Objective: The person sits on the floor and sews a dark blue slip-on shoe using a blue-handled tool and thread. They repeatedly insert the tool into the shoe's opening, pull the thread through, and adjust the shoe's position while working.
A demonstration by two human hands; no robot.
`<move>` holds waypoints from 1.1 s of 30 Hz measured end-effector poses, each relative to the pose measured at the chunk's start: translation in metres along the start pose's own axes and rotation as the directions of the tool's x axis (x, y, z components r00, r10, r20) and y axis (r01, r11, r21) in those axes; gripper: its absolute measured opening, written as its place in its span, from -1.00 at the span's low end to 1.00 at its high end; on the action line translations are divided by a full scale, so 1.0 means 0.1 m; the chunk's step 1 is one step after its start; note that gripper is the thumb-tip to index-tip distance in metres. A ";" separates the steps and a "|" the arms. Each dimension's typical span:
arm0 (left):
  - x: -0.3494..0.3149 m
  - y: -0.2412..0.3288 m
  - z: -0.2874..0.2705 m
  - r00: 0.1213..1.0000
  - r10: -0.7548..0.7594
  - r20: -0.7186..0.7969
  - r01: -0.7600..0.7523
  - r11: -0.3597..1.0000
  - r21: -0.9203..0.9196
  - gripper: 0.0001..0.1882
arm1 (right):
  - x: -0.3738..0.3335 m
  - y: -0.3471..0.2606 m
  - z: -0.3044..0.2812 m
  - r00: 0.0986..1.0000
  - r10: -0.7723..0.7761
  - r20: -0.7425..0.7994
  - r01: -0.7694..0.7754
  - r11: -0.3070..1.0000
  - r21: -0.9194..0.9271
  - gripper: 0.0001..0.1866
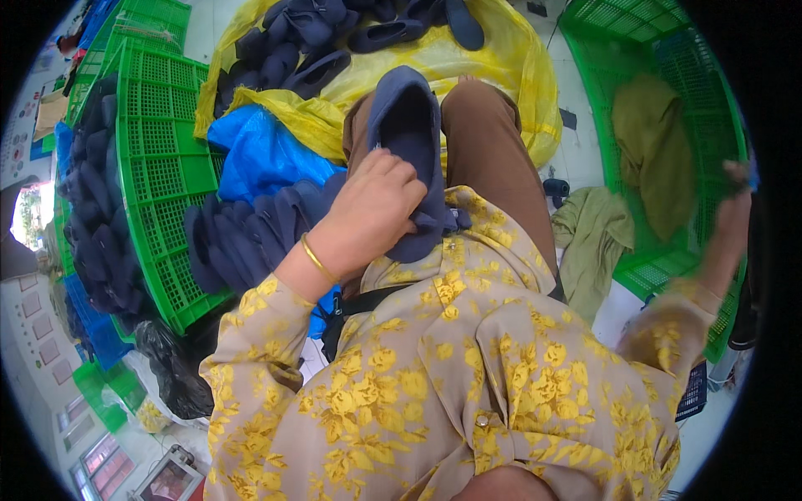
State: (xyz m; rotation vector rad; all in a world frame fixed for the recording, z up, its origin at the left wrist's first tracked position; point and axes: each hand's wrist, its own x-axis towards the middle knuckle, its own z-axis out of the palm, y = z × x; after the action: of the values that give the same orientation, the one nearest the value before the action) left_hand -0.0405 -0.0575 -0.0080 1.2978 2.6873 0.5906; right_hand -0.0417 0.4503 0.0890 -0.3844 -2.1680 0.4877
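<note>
My left hand point(380, 196) is closed on the side of a navy blue cloth shoe point(407, 108), its opening facing up, over my lap. Under that wrist, a row of similar navy shoes point(242, 238) lies stacked together along my left thigh. Far out to the right, my right hand point(737, 177) is raised beside a green crate and smeared by motion. A small blue patch shows at its edge, but I cannot make out its fingers or whether they hold anything.
Ahead, a yellow sack point(510, 92) lies spread with many navy shoes on it. A green crate point(163, 159) stands at left beside a blue plastic sheet point(259, 150). At right, another green crate point(597, 75) has olive cloth point(656, 150) over it; lighter green cloth point(593, 238) lies nearby.
</note>
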 end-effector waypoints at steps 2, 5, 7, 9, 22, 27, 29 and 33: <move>-0.05 0.11 -0.03 0.988 -0.040 -0.151 0.058 0.992 0.114 -0.58 | -0.71 -0.48 0.46 0.893 0.131 0.430 -0.275 0.916 0.293 -0.72; -0.22 0.17 0.04 0.974 -0.205 -0.098 0.212 0.974 0.073 -0.60 | -1.66 -1.13 0.84 0.504 0.113 0.856 -0.630 0.727 0.275 -0.67; -0.36 0.20 0.17 0.942 -0.308 -0.132 0.305 0.951 -0.046 -0.66 | -2.06 -1.59 1.01 0.491 -0.314 0.813 -0.366 0.772 0.519 -0.77; -0.41 0.24 0.24 0.906 -0.384 -0.178 0.361 0.921 -0.147 -0.70 | -2.28 -1.84 1.07 0.353 -0.422 0.835 -0.445 0.710 0.546 -0.82; -0.54 0.11 0.29 0.882 -0.457 -0.112 0.333 0.775 -0.538 -0.80 | -2.30 -1.92 1.14 0.044 -0.601 0.798 -0.369 0.733 0.571 -0.75; -0.55 0.05 0.32 0.891 -0.443 -0.101 0.322 0.773 -0.547 -0.81 | -2.34 -1.93 1.18 0.071 -0.613 0.787 -0.395 0.708 0.586 -0.76; -0.56 0.04 0.32 0.893 -0.440 -0.097 0.318 0.768 -0.556 -0.81 | -2.34 -1.94 1.18 0.062 -0.616 0.785 -0.411 0.701 0.582 -0.73; -0.57 0.01 0.35 0.892 -0.444 -0.088 0.313 0.745 -0.589 -0.81 | -2.37 -1.92 1.22 0.045 -0.631 0.775 -0.428 0.688 0.585 -0.65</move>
State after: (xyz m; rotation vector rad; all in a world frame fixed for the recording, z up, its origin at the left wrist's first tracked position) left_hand 0.0048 -0.0904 -0.0441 0.5251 2.5071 1.3977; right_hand -0.0201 0.1539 -0.0511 1.0510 -2.8907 1.9897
